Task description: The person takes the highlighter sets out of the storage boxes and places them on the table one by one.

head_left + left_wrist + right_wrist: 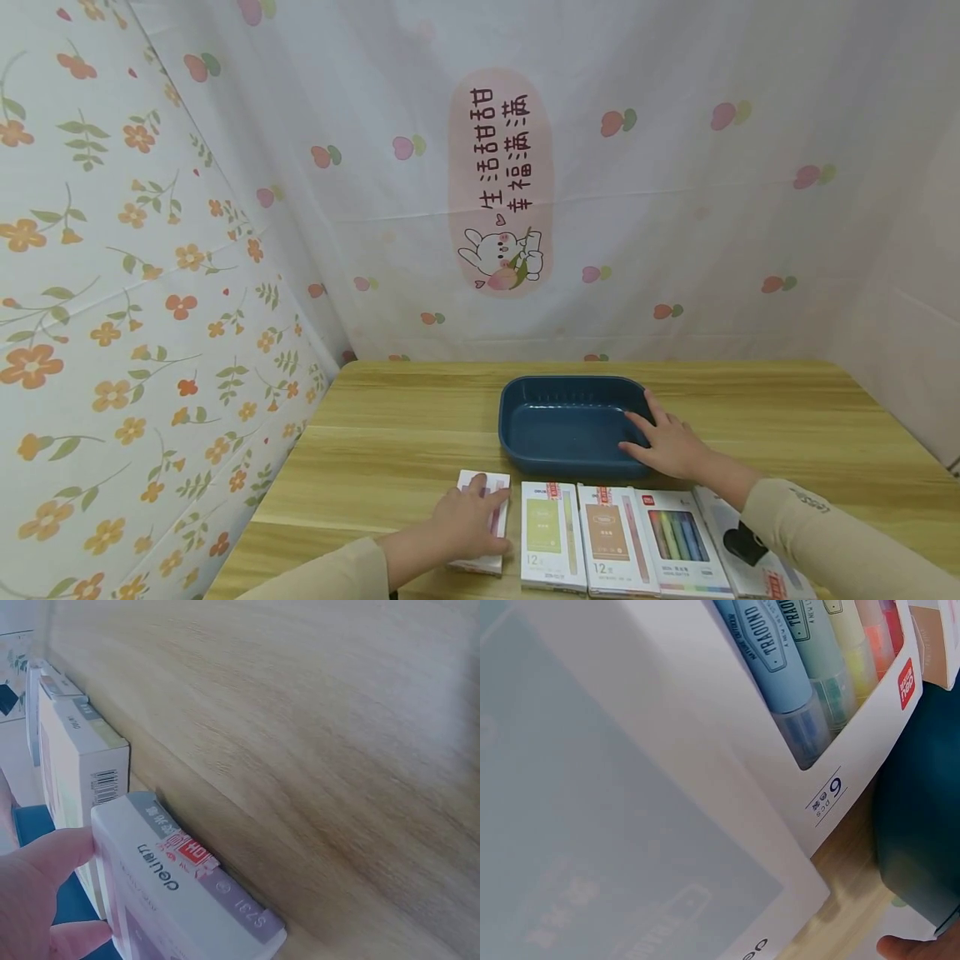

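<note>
My left hand (468, 517) lies over a small white and purple pen box (195, 889) at the left end of a row of boxes. In the left wrist view two digits press the box's upper edge; the other fingers are hidden. My right hand (671, 446) is at the right side of a dark blue plastic basket (517, 462), its fingers spread over the rim and nothing in them. In the right wrist view one fingertip (907, 949) shows just outside the basket's corner.
Right of the left hand lie a green pen box (543, 533), an orange pen box (609, 533), a highlighter box (682, 542) and another white box (716, 517), partly under the right sleeve. All lie on a wooden table (390, 433) before a patterned curtain (637, 217).
</note>
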Available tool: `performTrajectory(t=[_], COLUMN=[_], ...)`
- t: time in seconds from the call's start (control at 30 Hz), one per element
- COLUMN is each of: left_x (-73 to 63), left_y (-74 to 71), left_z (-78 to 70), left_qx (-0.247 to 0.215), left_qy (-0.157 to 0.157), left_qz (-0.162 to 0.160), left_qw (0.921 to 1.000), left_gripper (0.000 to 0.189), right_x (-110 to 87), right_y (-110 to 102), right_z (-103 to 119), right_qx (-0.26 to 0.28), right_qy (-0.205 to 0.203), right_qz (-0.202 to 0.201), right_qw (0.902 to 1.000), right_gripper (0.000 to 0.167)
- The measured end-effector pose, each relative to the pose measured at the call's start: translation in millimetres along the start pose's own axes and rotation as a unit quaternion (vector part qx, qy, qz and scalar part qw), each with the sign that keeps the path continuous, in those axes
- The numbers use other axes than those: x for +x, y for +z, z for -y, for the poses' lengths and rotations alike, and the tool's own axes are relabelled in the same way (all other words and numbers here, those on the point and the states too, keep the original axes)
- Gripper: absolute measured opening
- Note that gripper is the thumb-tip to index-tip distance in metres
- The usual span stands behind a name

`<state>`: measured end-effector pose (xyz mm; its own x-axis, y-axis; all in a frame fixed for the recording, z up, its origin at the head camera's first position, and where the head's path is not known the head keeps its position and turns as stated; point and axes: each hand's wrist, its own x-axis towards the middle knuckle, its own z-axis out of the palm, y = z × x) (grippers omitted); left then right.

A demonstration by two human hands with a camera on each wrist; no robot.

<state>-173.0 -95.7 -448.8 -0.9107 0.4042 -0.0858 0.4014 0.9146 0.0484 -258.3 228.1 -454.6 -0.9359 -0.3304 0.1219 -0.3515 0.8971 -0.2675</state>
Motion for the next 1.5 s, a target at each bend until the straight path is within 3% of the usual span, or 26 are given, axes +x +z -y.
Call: performTrajectory(t=[0.43,0.8,1.5], left_x=[-1.2,-4.5,-2.4], left_y=[-9.6,-9.9,-11.7], left_z=[-3.5,-2.8,-6.6], left_qx=[-0.036,-0.031,-0.052], left_qy=[-0.017,-0.007,-0.017], left_qz=[0.078,0.069,0.102], left_qw=[0.9962,0.9971,0.9933], left_gripper=[0.074,0.080,0.080], right_x=[-0.4,0.2,0.3], right_y=[-1.7,-1.0,1.6], right_z=[0.8,0.1,-2.0], right_qx=[0.000,-0.004,0.000], right_qy=[0.000,0.000,0.001], right_qz=[0.001,-0.002,0.006], right_qw=[1.0000,1.0000,1.0000], right_gripper=[0.063,0.064,0.064])
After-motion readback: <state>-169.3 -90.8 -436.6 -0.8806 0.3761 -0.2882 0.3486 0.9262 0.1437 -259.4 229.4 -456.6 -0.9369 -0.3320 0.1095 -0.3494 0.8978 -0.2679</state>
